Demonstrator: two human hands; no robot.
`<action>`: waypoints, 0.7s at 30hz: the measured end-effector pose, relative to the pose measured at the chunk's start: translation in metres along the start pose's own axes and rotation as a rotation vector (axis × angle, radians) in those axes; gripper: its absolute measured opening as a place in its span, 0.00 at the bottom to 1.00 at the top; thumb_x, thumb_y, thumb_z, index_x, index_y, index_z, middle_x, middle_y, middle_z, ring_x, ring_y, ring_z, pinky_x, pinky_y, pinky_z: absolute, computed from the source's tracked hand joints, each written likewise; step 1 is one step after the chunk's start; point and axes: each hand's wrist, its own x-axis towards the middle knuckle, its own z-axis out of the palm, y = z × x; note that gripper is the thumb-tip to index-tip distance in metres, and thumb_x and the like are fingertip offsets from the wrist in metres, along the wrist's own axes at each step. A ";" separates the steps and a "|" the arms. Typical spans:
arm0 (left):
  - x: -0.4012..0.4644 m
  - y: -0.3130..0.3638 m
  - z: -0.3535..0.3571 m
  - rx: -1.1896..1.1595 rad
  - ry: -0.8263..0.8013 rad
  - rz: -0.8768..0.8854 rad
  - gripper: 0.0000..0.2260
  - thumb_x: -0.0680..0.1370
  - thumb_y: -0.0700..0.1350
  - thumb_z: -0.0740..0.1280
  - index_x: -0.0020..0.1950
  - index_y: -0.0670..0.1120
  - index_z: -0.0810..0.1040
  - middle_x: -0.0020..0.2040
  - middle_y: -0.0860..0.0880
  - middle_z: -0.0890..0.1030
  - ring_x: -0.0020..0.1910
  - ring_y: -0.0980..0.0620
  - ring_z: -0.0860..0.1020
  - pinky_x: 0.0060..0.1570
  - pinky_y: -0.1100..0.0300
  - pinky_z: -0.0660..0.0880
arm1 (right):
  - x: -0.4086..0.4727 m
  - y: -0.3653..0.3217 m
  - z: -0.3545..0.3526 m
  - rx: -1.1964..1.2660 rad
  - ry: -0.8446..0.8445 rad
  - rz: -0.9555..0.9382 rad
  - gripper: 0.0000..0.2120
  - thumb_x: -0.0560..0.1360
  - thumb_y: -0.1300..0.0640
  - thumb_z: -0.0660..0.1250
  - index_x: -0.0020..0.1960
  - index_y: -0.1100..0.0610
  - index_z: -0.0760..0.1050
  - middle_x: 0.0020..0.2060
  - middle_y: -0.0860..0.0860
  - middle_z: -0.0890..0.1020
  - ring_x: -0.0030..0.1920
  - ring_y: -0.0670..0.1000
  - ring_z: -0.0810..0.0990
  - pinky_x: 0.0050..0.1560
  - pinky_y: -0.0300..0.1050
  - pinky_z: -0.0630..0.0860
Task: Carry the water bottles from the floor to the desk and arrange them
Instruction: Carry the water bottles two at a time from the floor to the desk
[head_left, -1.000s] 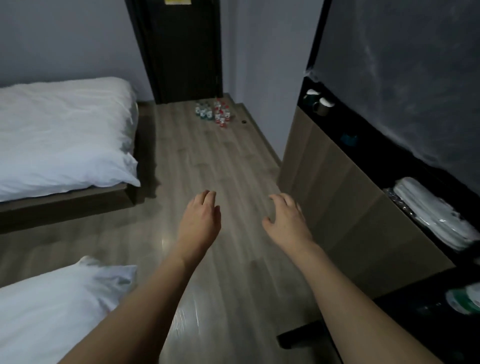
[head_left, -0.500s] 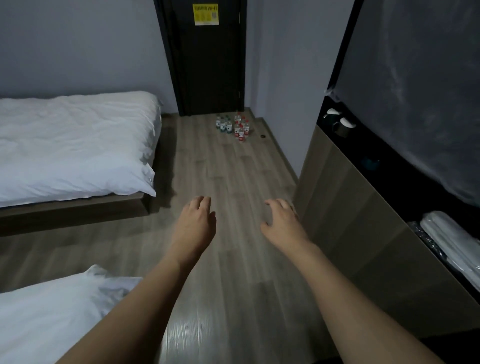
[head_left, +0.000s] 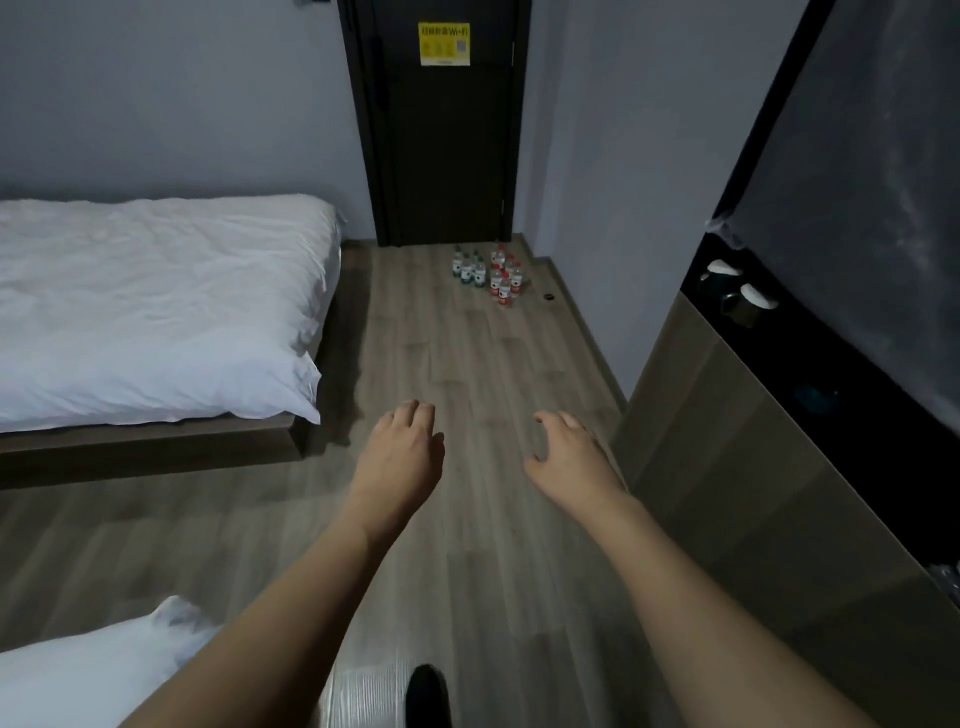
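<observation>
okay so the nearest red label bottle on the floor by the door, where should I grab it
Grip the nearest red-label bottle around its body at the label, coming from the near side. It stands upright at the cluster's front edge, so that side looks clear; both the left hand and right hand hold nothing.

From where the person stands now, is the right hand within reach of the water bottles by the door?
Probably not. The right hand hangs empty far short of the water bottles, which stand by the door. Only bare floor lies between.

Floor (head_left: 467, 364) looks like wood-grain laminate with a slight sheen, bed (head_left: 145, 301) has wrinkly white cloth bedding, clear plastic water bottles (head_left: 488, 273), door (head_left: 447, 145) is dark and matt
</observation>
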 end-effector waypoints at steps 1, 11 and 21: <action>0.016 -0.010 0.002 0.011 -0.009 0.005 0.17 0.80 0.46 0.62 0.66 0.40 0.73 0.64 0.41 0.75 0.57 0.41 0.75 0.59 0.51 0.70 | 0.018 -0.007 0.001 -0.003 -0.006 -0.003 0.28 0.75 0.56 0.64 0.73 0.58 0.64 0.70 0.56 0.69 0.69 0.58 0.68 0.69 0.46 0.64; 0.167 -0.089 0.012 0.024 -0.050 -0.040 0.17 0.81 0.49 0.59 0.67 0.43 0.71 0.66 0.44 0.74 0.60 0.43 0.74 0.62 0.51 0.71 | 0.180 -0.062 0.006 -0.037 -0.073 -0.003 0.29 0.75 0.55 0.65 0.74 0.57 0.63 0.71 0.56 0.68 0.69 0.58 0.67 0.69 0.46 0.64; 0.294 -0.116 0.050 0.033 -0.087 -0.103 0.17 0.81 0.51 0.60 0.68 0.45 0.71 0.66 0.45 0.75 0.61 0.44 0.75 0.61 0.51 0.72 | 0.320 -0.056 0.000 -0.030 -0.117 -0.017 0.28 0.75 0.55 0.65 0.73 0.57 0.65 0.68 0.57 0.70 0.68 0.58 0.68 0.67 0.47 0.66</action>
